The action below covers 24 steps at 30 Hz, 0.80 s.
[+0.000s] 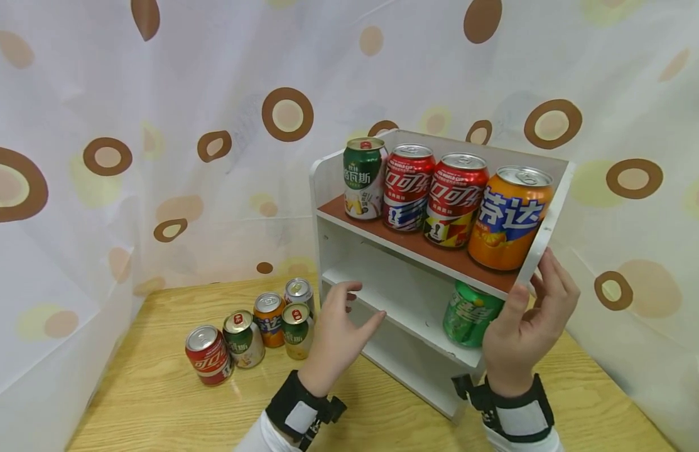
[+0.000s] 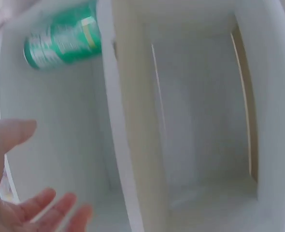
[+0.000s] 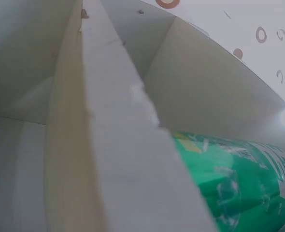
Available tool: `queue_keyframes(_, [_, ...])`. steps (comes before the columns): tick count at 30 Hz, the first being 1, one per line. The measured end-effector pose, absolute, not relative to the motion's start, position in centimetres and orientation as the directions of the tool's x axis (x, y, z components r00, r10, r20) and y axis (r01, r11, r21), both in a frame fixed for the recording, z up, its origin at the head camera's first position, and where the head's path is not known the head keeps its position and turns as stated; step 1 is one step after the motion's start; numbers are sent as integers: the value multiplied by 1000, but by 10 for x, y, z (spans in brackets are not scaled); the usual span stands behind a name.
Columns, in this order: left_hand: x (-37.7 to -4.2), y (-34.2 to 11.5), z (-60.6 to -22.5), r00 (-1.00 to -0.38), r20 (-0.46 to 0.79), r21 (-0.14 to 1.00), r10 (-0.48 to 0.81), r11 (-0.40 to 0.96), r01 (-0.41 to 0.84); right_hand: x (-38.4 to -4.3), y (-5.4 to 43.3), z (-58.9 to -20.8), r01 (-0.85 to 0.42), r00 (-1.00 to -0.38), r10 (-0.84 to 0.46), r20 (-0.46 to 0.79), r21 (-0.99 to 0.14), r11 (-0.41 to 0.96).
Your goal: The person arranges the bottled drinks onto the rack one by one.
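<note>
Shelf [image 1: 417, 314] on a wooden table [image 1: 157, 402], to the right.
A green can [image 1: 470, 317] sits on its middle level, four cans [image 1: 453, 201] on top. The right hand [image 1: 527, 333] lies loose at its side; the left hand [image 1: 335, 336], empty and a bit bent, is in front. Five more cans [image 1: 244, 339] stand left.

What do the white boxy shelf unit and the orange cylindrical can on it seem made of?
White boxy shelf unit: perhaps painted wood or board, fairly matte, with a chipped edge. Orange cylindrical can: likely metal, glossy and printed, with a shiny silver lid.

White sleeves [image 1: 262, 438], black wrist straps [image 1: 285, 403]
</note>
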State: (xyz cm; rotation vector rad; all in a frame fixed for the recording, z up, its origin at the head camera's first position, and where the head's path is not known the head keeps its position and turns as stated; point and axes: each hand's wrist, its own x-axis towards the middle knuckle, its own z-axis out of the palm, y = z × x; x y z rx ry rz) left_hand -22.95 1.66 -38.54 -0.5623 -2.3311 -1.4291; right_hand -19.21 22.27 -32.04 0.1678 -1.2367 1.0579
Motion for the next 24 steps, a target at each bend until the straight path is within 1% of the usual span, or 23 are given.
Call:
queue_keyframes(3, [-235, 1, -392, -879, 472, 752, 71, 489, 443, -192, 222, -321, -728, -54, 564, 824, -419, 543])
queue_keyframes(7, [-240, -21, -403, -883, 469, 727, 15, 562, 395, -192, 221, -321, -726, -56, 565, 823, -422, 542])
queue_keyframes(13, [-243, -50, -420, -891, 452, 715, -50, 617, 328, -192, 219, -320, -726, -53, 565, 823, -420, 544])
queue_keyframes(19, [-245, -64, -437, -905, 421, 712, -67, 642, 284, -193, 220, -319, -729, -36, 564, 825, -407, 550])
queue_keyframes(24, [-248, -66, -449, -911, 407, 700, -62, 662, 268, -194, 222, -320, -729, -34, 563, 826, -406, 551])
